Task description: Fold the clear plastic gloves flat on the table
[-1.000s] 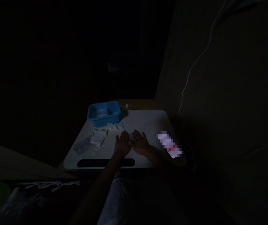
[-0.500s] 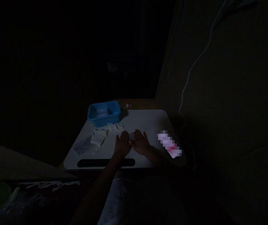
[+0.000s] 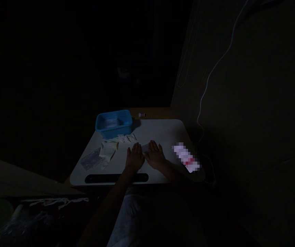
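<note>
A blue tub (image 3: 114, 124) stands at the bench's (image 3: 162, 132) far left, crumpled wrappers (image 3: 108, 151) near it, a white cable (image 3: 209, 80) hanging right.

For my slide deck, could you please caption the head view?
Both hands, left hand and right hand, lie flat on a small white sheet on a dim table.

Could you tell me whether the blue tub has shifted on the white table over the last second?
No. The blue tub still sits at the far left corner of the white table; its slight shift matches the table's, so the camera moved.
</note>
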A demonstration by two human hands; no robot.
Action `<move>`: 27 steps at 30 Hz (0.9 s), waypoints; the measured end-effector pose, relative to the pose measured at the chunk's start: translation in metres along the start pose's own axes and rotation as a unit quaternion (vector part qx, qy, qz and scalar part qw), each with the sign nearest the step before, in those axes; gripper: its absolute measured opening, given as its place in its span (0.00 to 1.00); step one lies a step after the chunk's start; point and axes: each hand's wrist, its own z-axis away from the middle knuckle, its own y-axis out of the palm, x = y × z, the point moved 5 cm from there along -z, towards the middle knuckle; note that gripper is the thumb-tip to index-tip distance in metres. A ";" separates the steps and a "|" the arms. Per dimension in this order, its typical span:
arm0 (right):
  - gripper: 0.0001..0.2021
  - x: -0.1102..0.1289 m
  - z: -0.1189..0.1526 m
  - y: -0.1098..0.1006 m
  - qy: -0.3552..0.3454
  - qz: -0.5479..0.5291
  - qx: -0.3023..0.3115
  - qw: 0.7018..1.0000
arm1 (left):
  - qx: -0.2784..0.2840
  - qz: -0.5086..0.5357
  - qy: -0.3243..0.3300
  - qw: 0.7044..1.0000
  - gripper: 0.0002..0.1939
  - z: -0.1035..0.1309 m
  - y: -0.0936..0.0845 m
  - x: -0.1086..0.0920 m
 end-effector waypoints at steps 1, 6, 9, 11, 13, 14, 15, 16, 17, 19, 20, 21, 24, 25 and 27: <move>0.32 0.000 0.000 0.000 0.004 0.001 0.001 1.000 | -0.001 0.000 0.000 1.000 0.29 0.000 0.000 0.000; 0.32 -0.001 -0.002 0.005 0.017 0.004 0.015 1.000 | -0.004 -0.005 0.004 1.000 0.28 0.000 -0.001 0.000; 0.32 -0.001 -0.003 0.007 0.018 0.005 0.017 1.000 | 0.000 -0.007 0.001 1.000 0.28 0.000 -0.002 0.000; 0.32 -0.001 -0.002 0.007 0.017 0.002 0.010 1.000 | -0.001 -0.007 -0.001 1.000 0.28 0.000 -0.002 0.000; 0.32 -0.002 -0.001 0.005 0.013 -0.003 0.000 1.000 | -0.008 -0.009 0.001 1.000 0.28 0.000 -0.002 -0.001; 0.32 -0.001 0.000 0.003 0.008 -0.003 -0.006 1.000 | -0.011 -0.010 0.003 1.000 0.28 0.000 -0.002 -0.001; 0.31 -0.001 0.000 0.001 -0.001 -0.002 -0.011 1.000 | -0.013 -0.010 0.004 1.000 0.28 0.000 -0.001 -0.001; 0.31 0.000 0.001 0.000 -0.011 0.000 -0.017 1.000 | -0.014 -0.010 0.004 1.000 0.28 0.001 -0.001 -0.001; 0.30 0.001 0.002 -0.002 -0.022 0.001 -0.021 1.000 | -0.013 -0.009 0.003 1.000 0.28 0.001 -0.001 -0.001; 0.29 0.002 0.003 -0.004 -0.039 0.002 -0.025 0.999 | -0.010 -0.005 0.002 1.000 0.28 0.001 -0.001 -0.001; 0.29 0.003 0.003 -0.004 -0.044 0.001 -0.022 0.999 | -0.009 -0.004 0.002 1.000 0.28 0.001 -0.001 0.000; 0.29 0.003 0.003 -0.003 -0.046 -0.001 -0.018 0.999 | -0.007 -0.003 0.002 1.000 0.28 0.001 -0.001 0.000; 0.29 0.004 0.003 -0.002 -0.045 -0.001 -0.003 0.999 | 0.001 -0.001 0.001 1.000 0.29 0.001 -0.001 0.000; 0.29 0.004 0.002 -0.002 -0.043 0.000 0.001 0.999 | 0.004 -0.001 0.001 1.000 0.29 0.000 -0.001 0.000; 0.29 0.005 0.002 -0.002 -0.041 0.003 0.005 0.999 | 0.007 0.001 -0.001 1.000 0.29 0.000 0.000 0.000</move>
